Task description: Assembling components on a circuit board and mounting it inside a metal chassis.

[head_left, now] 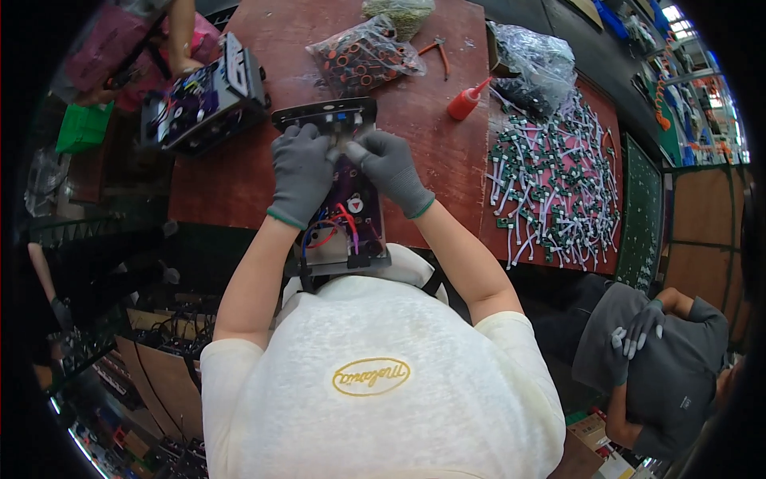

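An open black device housing (351,214) with red, blue and purple wires inside lies on the brown table's near edge, in front of my chest. My left hand (302,172), in a grey glove, rests on its left side with fingers curled over the upper part. My right hand (389,168), also gloved, pinches a small part at the top middle of the housing, fingertips meeting those of the left hand. What sits between the fingertips is hidden.
A second wired housing (209,100) lies at the back left. A bag of ring parts (363,57), red-handled pliers (437,49) and a red squeeze bottle (467,100) stand behind. Several small green boards with white leads (554,180) cover the right. A person in grey (662,367) sits lower right.
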Tool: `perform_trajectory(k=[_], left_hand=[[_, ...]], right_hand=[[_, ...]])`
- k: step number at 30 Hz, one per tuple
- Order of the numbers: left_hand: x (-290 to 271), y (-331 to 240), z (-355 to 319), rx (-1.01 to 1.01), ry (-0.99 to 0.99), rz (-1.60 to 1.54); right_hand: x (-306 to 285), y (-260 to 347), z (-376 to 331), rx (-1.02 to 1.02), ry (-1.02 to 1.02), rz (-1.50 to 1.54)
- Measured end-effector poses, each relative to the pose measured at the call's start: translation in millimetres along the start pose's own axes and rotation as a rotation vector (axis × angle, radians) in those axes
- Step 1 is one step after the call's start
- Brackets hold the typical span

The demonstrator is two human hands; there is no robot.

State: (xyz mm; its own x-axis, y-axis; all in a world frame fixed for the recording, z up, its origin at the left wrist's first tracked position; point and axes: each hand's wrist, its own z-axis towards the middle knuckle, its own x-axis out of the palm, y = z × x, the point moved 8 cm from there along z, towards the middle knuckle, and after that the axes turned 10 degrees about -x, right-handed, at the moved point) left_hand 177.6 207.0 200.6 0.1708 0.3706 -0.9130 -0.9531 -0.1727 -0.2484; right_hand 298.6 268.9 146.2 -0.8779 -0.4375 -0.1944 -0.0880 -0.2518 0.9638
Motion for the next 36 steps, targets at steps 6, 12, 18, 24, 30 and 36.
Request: perform_trajectory(k=[6,12,18,24,30,36], left_hand=[[-4.2,15.0,-7.9,-0.006,-0.008,0.003],[1.5,18.9,-6.5,-0.046,0.034,-0.023],[3.5,17.2,-8.3,-0.077,0.044,-0.066],[-1.9,13.6,-6.4,-0.069,0.023,-0.098],[-1.3,17.0,-6.5,-0.078,0.017,-0.065],[-9.3,13.1,-4.5,-0.085,0.029,-0.054]], right_hand=[[-54.6,-13.1,31.6,-0.357,0.098,-0.716],[-87.2,-114.1,83.4,-0.457,0.567,-2.071],[-132.2,-151.1,121.6,-0.012,0.716,-2.150],[-171.8,-93.2,99.7,0.163,0.093,-0.323],[-179.3,119.6,46.0,-0.363,-0.560,0.461],[-180.1,124.7,-20.2,-0.729,-0.925,-0.393]])
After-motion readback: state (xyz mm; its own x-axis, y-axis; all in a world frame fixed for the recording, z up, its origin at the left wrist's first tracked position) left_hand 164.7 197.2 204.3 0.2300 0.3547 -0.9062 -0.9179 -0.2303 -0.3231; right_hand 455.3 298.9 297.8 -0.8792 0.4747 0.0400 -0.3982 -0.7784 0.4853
